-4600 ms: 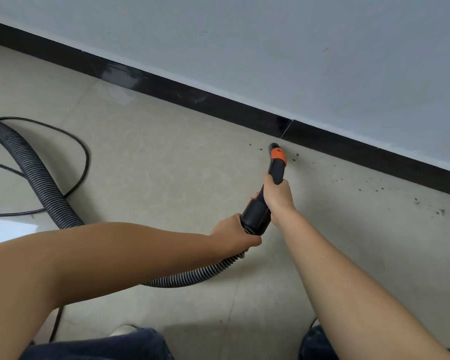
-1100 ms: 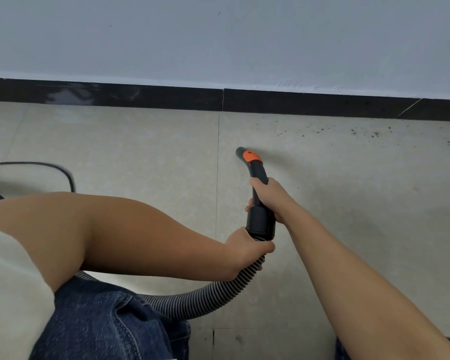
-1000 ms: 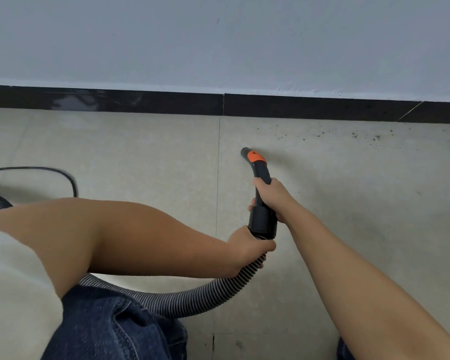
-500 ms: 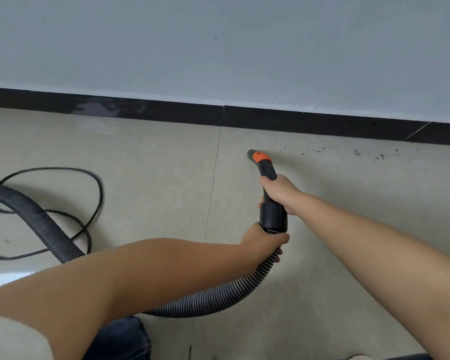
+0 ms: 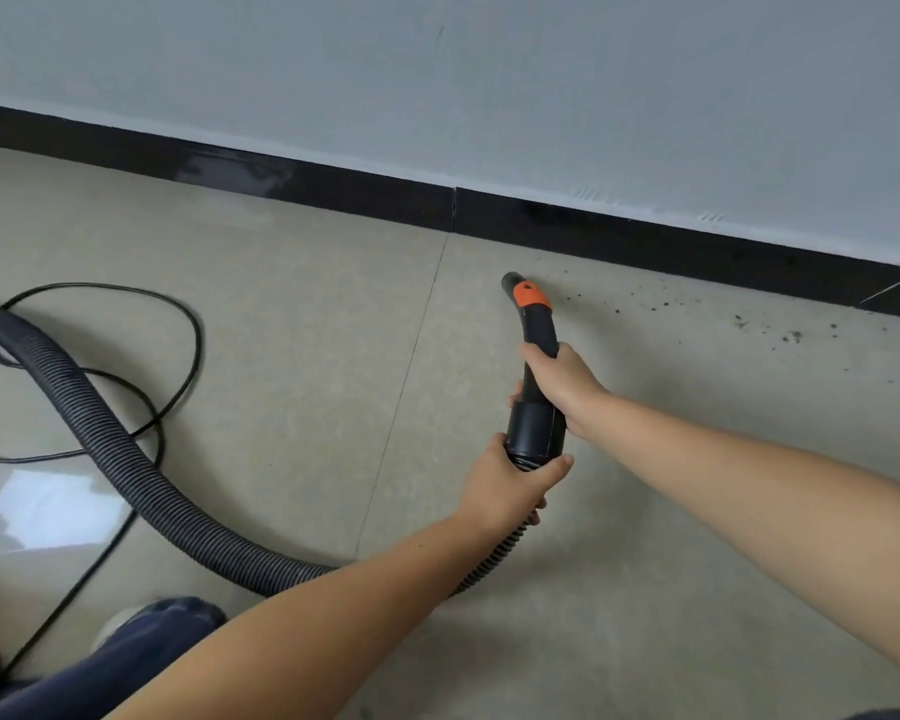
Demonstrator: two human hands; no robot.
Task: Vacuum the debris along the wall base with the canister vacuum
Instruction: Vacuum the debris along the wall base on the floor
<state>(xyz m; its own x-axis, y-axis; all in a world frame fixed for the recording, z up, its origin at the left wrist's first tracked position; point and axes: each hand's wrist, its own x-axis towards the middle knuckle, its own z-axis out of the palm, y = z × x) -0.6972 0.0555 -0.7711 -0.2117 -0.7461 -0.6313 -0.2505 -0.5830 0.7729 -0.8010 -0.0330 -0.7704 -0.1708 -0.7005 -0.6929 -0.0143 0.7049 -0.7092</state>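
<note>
A: Position of the tool?

B: Vacuum nozzle (image 5: 533, 324), black with an orange collar, mouth tipped down toward the tile floor (image 5: 281, 356), near the black baseboard (image 5: 365, 192) but not touching it. Cannot tell if the mouth rests on the tile or sits just above it.

A: Hands?

B: 2 on it. Right hand (image 5: 559, 384) wraps the curved grip below the collar, fingers closed round it. Left hand (image 5: 510, 485) grips the ribbed hose (image 5: 141, 480) right where it meets the black cuff, fingers curled under.

A: Debris?

B: Dark debris specks (image 5: 770, 324) scattered on the tile along the baseboard, all to the right of the nozzle. Tile under and left of the nozzle looks free of specks.

A: How does the thing handle?

B: My judgement: nozzle is rigid plastic, light, easy to steer 1-handed. The hose is the awkward part, flexible and springy, looping back to the left; it likely drags and twists the nozzle off line. So the rear hand at the cuff makes sense, taking the hose's pull while the front hand aims. Specks look fine and dry, so they should lift easily.

A: Snags?

B: Power cord (image 5: 178, 356) lies looped on the floor at left, crossing under the hose. Could catch if the hose is hauled right.

A: Progress?

B: Partway, I'd say. The right stretch has yet to be done.
</note>
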